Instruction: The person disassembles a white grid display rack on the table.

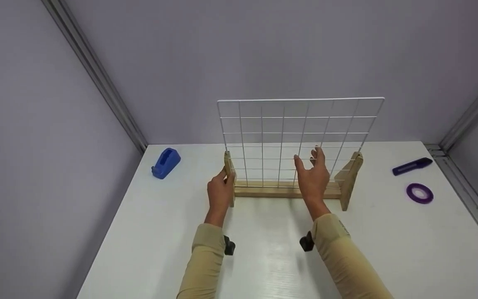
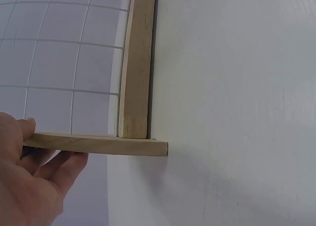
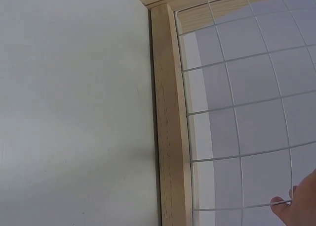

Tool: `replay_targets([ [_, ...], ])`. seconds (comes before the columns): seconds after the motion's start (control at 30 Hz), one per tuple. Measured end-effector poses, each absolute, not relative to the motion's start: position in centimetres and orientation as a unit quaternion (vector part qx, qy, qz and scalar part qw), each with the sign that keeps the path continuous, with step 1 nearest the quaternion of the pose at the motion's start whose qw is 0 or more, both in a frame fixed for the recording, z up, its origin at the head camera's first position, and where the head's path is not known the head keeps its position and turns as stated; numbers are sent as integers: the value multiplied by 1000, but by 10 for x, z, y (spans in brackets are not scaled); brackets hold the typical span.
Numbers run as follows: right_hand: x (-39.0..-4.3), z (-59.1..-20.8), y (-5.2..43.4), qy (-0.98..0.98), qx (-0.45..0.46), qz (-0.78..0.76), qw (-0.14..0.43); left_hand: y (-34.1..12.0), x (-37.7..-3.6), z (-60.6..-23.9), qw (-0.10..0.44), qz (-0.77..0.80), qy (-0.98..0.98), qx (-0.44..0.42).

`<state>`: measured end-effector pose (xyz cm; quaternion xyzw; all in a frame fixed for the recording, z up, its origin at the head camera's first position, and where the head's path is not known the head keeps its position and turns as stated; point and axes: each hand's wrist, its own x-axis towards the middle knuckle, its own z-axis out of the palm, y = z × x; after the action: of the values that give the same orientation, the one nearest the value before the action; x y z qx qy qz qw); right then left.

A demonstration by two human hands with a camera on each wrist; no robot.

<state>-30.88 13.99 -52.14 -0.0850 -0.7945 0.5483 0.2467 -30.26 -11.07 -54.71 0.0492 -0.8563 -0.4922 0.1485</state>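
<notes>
L hand [image 1: 219, 192] pinches wood side [image 2: 113, 146] nr back edge of table [image 1: 139, 241]; hold steady. R hand [image 1: 314, 180] fingers wide by wire grid [image 1: 301, 99]; press lightly w/o bending.

White table [image 1: 388, 241] beneath wooden stand [image 1: 272, 192], tape dispenser [image 1: 167, 162], cutter [image 1: 412, 166], purple ring [image 1: 430, 194]

blue tape dispenser [image 1: 166, 163], left | dark-blue cutter [image 1: 411, 166], right | purple ring [image 1: 429, 196] beside it
</notes>
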Motion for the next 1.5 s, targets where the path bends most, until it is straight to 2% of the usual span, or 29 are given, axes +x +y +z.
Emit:
replay_targets([
  [0.5, -310, -519, 139, -798, -89, 537, 260, -111, -300, -548, 180, -469, -864, 42],
  [0.77, -312, -516, 137, -795, -91, 534, 272, -113, -300, -547, 175, -475, -861, 41],
  [1.1, -311, -510, 136, -789, -91, 550, 260, -112, -301, -546, 174, -473, -863, 43],
  [1.5, -311, -503, 138, -786, -99, 548, 267, -111, -302, -545, 151, -481, -862, 42],
])
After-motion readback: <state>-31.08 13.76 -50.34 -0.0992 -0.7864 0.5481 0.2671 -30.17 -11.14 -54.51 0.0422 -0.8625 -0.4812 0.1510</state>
